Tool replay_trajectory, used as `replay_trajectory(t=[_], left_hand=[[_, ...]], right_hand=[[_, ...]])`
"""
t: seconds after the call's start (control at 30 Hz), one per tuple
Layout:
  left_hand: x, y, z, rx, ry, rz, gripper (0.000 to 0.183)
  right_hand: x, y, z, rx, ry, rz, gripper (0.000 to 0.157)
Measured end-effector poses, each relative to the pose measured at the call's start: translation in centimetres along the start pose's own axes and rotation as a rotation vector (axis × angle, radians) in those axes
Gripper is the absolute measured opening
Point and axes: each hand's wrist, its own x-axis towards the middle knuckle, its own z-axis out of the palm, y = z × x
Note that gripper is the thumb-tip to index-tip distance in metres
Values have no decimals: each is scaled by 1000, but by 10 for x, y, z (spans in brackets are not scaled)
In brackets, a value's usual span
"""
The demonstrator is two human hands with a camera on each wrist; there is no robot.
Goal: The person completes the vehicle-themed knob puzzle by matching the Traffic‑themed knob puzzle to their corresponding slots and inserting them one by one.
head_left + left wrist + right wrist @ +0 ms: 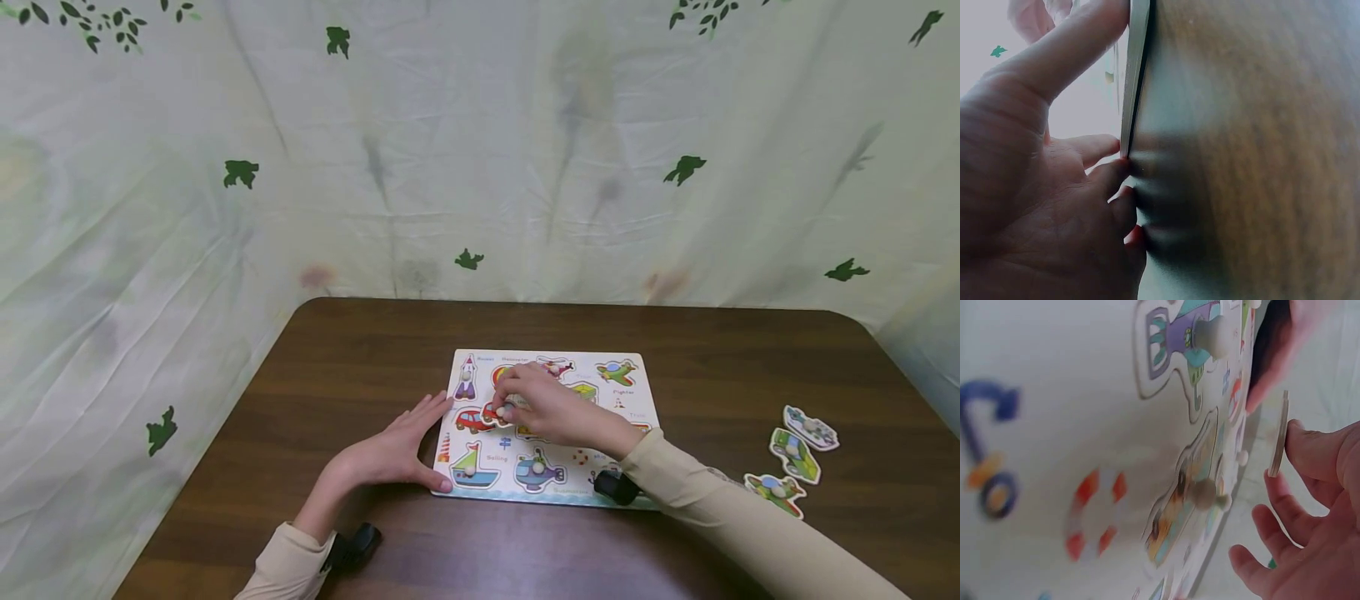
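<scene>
A white puzzle board [600, 417] with vehicle pictures and knobbed pieces lies on the table. My right hand [543, 408] pinches a small red vehicle puzzle piece [491, 414] by its knob, over the left-middle of the board. That piece overlaps a red car picture [468, 421] in the head view. Seen edge-on in the right wrist view, the held piece [1280, 434] stands off the board surface. At the board's left edge rests my left hand [390, 450], fingers extended, with the thumb at the lower left corner. The left wrist view shows its fingertips [1119, 169] against the board's side.
Three loose puzzle pieces lie to the right: a pale one [812, 427], a green one [795, 456] and a red-and-green one [776, 493]. A sailboat piece [474, 468] and a submarine piece [538, 471] sit along the board's front. Behind the brown table [375, 350] hangs a pale curtain.
</scene>
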Motion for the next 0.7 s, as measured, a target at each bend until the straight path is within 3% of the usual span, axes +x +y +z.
replay_trajectory(t=[0.7], left_hand=[[-2, 1, -1, 8, 4, 18, 113]], right_hand=[[35, -9, 18, -124, -73, -21, 10]])
